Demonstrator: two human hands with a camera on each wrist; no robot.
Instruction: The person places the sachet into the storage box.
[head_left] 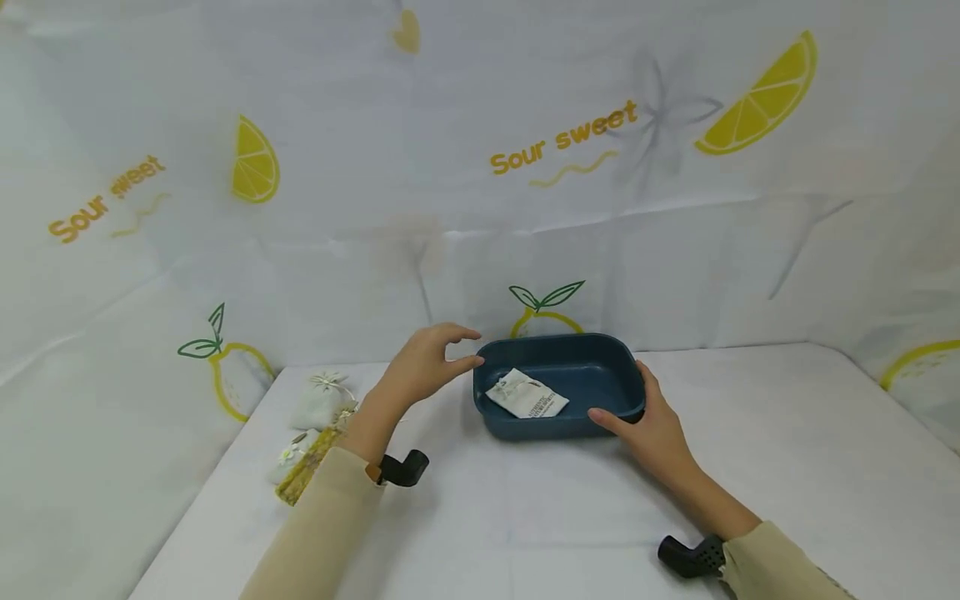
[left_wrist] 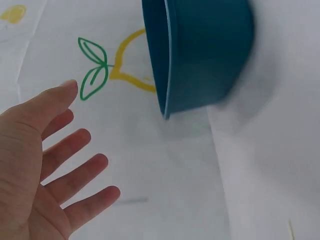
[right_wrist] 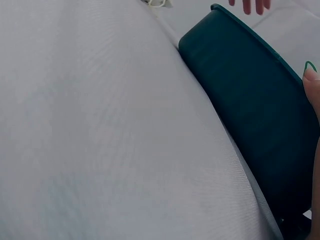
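A dark blue rectangular tub point(head_left: 558, 427) stands on the white table near the back wall. A white printed packet point(head_left: 527, 395) lies inside it, toward the left end. My right hand point(head_left: 654, 429) grips the tub's right front corner, thumb over the rim and fingers along the outer end; the right wrist view shows that thumb point(right_wrist: 312, 85) by the rim. Beside the left end, my left hand point(head_left: 427, 360) has its thumb and fingers apart with nothing between them. The left wrist view shows the left hand point(left_wrist: 45, 165) spread, a gap away from the tub point(left_wrist: 210, 55).
On the table's left lie a white drawstring pouch point(head_left: 315, 408), a second small white pouch point(head_left: 288, 458) and a yellow patterned strip point(head_left: 306, 475), partly behind my left forearm. A white cloth wall point(head_left: 450, 275) with lemon prints rises behind the table.
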